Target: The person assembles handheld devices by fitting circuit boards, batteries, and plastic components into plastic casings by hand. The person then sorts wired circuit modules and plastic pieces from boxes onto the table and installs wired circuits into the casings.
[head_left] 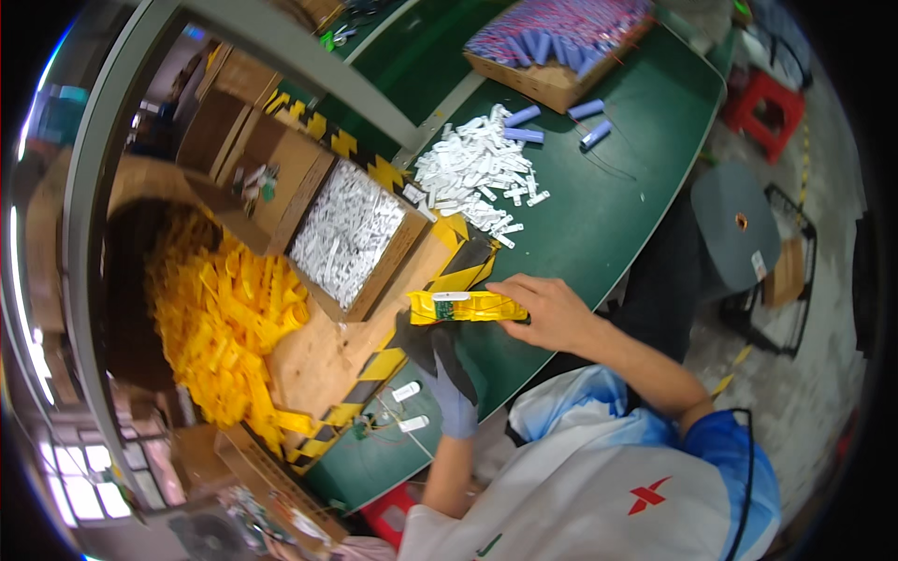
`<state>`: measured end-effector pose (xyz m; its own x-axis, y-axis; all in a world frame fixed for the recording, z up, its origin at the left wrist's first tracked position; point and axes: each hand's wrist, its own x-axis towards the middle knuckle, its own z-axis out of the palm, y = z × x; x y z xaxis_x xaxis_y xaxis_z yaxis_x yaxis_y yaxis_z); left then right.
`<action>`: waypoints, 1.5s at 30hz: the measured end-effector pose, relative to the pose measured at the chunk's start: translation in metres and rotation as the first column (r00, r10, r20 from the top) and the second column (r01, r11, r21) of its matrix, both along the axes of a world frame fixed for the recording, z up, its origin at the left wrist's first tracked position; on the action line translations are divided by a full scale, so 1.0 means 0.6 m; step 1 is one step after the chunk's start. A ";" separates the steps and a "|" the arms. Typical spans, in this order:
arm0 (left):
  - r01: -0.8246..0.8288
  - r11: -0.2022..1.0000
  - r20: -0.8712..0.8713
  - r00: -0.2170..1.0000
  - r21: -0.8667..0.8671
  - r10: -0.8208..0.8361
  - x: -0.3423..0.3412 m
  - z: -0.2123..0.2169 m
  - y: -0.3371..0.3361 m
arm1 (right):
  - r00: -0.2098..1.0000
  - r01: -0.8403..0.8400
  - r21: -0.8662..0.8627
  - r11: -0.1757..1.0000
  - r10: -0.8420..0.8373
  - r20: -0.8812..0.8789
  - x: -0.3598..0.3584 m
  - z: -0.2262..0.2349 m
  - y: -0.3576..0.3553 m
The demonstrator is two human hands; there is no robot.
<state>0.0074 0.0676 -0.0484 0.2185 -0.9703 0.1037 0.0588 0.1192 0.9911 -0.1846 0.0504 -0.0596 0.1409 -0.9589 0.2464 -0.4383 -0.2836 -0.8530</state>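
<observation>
A long yellow plastic shell (482, 307) is held level between my two hands over the table's edge. Inside its left part sit a small green circuit board (445, 309) and a white plastic piece (450, 296), with a thin dark wire running along the shell. My left hand (438, 360), in a grey and black glove, grips the shell's left end from below; its fingertips are partly hidden. My bare right hand (547, 313) pinches the right end between thumb and fingers.
On the green table (580, 206) lie a heap of white plastic pieces (477, 168) and lilac cylindrical cells (524, 136). A carton of cells (533, 82) stands behind. To the left are a box of white pieces (346, 234), yellow shells (234, 327) and wired boards (363, 425).
</observation>
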 end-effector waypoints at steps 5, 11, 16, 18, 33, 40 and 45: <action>-0.034 0.938 0.738 0.609 -0.344 0.292 0.004 0.034 0.027 | 0.971 -0.165 -0.270 0.949 0.109 -0.210 -0.059 -0.033 -0.029; 0.492 0.870 0.991 0.090 0.038 -0.095 -0.051 0.050 -0.048 | 0.928 -0.288 -0.145 0.947 0.239 -0.285 -0.092 -0.014 -0.031; 0.556 0.820 0.987 0.004 0.132 -0.161 -0.039 0.041 -0.070 | 0.953 -0.250 -0.153 0.956 0.214 -0.216 -0.090 -0.025 -0.033; 0.581 0.804 0.977 0.067 0.127 -0.203 -0.037 0.046 -0.074 | 0.959 -0.242 -0.132 0.961 0.216 -0.183 -0.097 -0.025 -0.033; 0.559 0.829 0.902 0.359 -0.002 -0.239 -0.004 0.011 -0.076 | 0.953 -0.234 -0.098 0.967 0.207 -0.222 -0.130 -0.021 -0.036; 0.476 0.878 0.879 0.435 -0.042 -0.194 0.016 -0.011 -0.077 | 0.953 -0.004 -0.297 0.955 -0.086 -0.290 -0.235 0.022 -0.119; 0.507 0.860 0.879 0.430 -0.048 -0.205 0.021 -0.024 -0.079 | 0.685 0.064 -0.338 0.939 -0.288 -0.669 -0.336 0.039 -0.196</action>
